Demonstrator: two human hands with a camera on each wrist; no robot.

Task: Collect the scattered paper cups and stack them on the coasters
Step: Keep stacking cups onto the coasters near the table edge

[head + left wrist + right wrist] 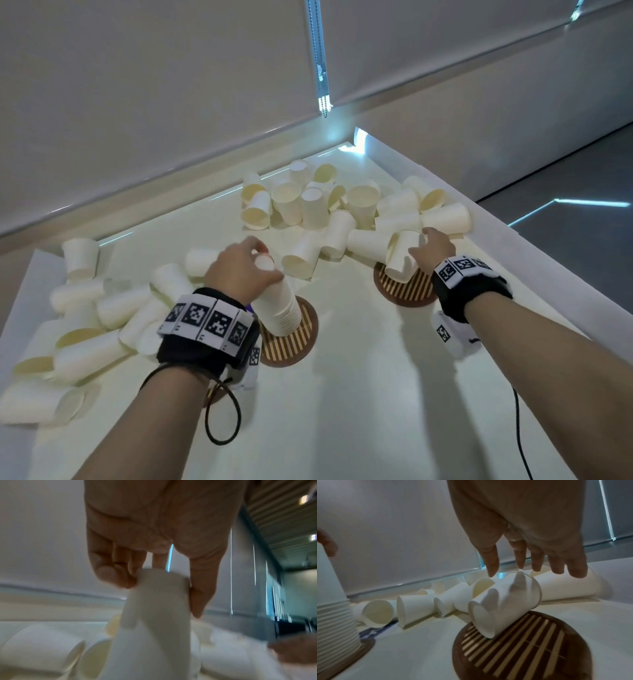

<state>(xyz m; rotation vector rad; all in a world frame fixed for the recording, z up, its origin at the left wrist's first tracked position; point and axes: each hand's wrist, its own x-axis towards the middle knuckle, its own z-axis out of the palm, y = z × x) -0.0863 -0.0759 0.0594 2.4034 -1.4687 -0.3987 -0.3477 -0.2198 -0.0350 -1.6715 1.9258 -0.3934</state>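
A tall stack of upturned white paper cups (278,308) (332,608) stands on the left slatted wooden coaster (298,346) (342,660). My left hand (260,255) (159,588) pinches the top cup (159,608) of that stack between thumb and fingers. On the right coaster (411,293) (530,649) a single cup (400,260) (505,601) lies tilted on its side. My right hand (424,240) (530,569) hovers over it with straight, spread fingers, the tips at or just above its wall.
Loose cups lie in a heap at the left (102,315) and another across the back (308,202), reaching the right coaster. The white table (342,394) ends close to the right of the right coaster, with dark floor (565,178) beyond. A wall runs behind.
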